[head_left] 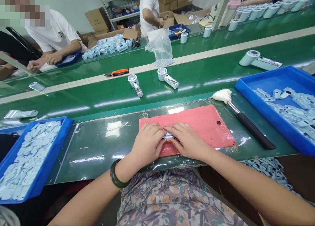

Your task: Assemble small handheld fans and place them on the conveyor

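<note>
Small part (168, 136) is being pinched between left hand (147, 144) and right hand (188, 141), braced on red mat (209, 121) cushioning the surface (98, 147).

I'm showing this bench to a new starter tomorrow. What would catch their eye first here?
Most likely the pink mat at the middle of the bench, where the left hand and right hand press together over a small part. Next, the blue trays full of pale parts: one at the left, one at the right. Beyond them, two small handheld fans lie on the green belt.
</note>
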Tool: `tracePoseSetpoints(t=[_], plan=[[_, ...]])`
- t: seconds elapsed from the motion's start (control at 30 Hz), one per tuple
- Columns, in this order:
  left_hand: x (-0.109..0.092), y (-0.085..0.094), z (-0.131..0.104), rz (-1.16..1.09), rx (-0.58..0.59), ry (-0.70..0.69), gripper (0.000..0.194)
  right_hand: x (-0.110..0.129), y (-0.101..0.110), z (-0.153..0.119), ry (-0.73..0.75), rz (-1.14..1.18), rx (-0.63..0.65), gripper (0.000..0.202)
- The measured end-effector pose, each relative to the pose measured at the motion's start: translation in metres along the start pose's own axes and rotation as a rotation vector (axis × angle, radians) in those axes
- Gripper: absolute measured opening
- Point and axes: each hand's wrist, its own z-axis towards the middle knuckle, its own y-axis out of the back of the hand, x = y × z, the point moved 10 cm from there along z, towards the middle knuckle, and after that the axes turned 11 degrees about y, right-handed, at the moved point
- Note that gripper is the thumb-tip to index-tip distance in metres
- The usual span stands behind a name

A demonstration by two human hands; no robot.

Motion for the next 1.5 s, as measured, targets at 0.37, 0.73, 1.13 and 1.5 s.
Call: tracePoseSetpoints(t=[0.37, 0.73, 1.13, 1.5], plan=[[0.122, 0.052, 0.057, 0.474, -0.026, 0.092, 0.030, -0.020, 0.019, -0.021, -0.106, 0.114, -0.372, 0.034], [0.263, 0.053, 0.106, 0.453, -0.081, 0.451, 0.040, -0.025, 0.001, -0.020, -0.159, 0.136, -0.228, 0.029], [0.013, -0.043, 0.031, 0.024, -0.085, -0.346, 0.051, -0.037, 0.029, 0.000, -0.276, 0.425, -0.456, 0.020], [0.030, -0.049, 0.040, 0.054, -0.417, -0.696, 0.047, -0.096, 0.028, 0.076, -0.508, 0.151, -0.133, 0.020]])
